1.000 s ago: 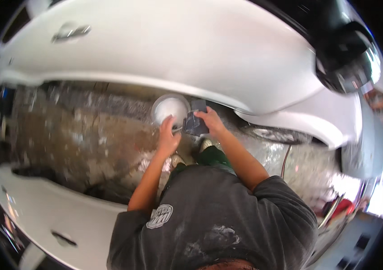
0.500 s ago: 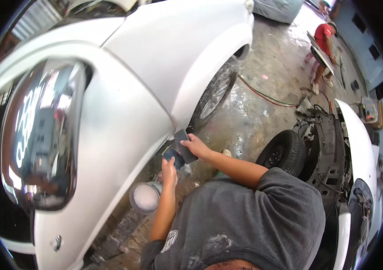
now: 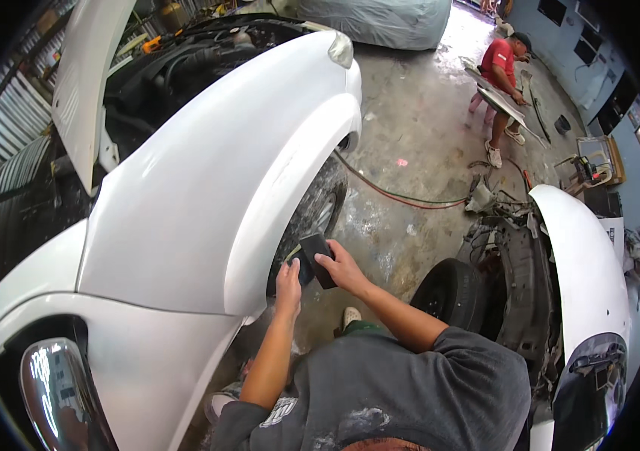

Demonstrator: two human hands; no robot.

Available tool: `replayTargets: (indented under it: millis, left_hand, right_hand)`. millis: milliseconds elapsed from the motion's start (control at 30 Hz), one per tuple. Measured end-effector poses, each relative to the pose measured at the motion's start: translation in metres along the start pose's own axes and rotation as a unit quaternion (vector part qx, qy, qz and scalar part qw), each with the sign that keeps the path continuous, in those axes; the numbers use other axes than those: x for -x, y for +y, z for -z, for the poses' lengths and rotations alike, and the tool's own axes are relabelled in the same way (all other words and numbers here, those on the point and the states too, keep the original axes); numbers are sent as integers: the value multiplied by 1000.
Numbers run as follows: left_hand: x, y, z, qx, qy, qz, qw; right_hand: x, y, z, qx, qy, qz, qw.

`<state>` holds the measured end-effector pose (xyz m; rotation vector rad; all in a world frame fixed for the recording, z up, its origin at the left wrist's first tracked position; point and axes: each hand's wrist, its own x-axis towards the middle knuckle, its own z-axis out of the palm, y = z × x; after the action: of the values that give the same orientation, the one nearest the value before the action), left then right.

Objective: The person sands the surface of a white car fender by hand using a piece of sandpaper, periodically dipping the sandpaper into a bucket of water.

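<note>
My right hand point(image 3: 344, 269) is closed round a black rectangular sanding block point(image 3: 316, 249), thumb across its face. Close beside it, my left hand point(image 3: 287, 287) pinches a thin dark sheet, probably sandpaper point(image 3: 304, 269), with a pale yellowish edge. The sheet lies partly behind the block; whether the two touch I cannot tell. Both hands are held in front of the front wheel point(image 3: 327, 203) of a white car, just off its fender point(image 3: 177, 203) and wheel arch point(image 3: 290, 173). Neither hand touches the bodywork.
The car's hood point(image 3: 87, 83) stands raised, and its side mirror point(image 3: 57, 383) is at lower left. On my right are a loose tire point(image 3: 447, 297) and a detached white body panel point(image 3: 583, 255). Hoses point(image 3: 410, 201) cross the floor. Another person point(image 3: 499, 71) holds a panel further off.
My view has swung forward along the car, bringing the open engine bay into sight. Both hands, with block and sheet, are now beside the front wheel. The white bucket is mostly hidden.
</note>
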<state>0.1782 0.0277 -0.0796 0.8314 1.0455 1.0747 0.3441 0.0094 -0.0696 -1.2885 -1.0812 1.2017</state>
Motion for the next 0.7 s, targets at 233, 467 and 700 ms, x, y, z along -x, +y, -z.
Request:
replayTargets:
  millis: [233, 467, 700]
  left_hand:
    - [-34, 10, -27, 14, -54, 18, 998]
    - [-25, 32, -23, -19, -125, 21, 992]
    - [-21, 34, 1, -80, -160, 96, 979]
  right_hand:
    - [-4, -29, 29, -34, 81, 22, 996]
    - [24, -55, 25, 89, 154, 53, 983]
    - [38, -44, -5, 155, 186, 86, 967]
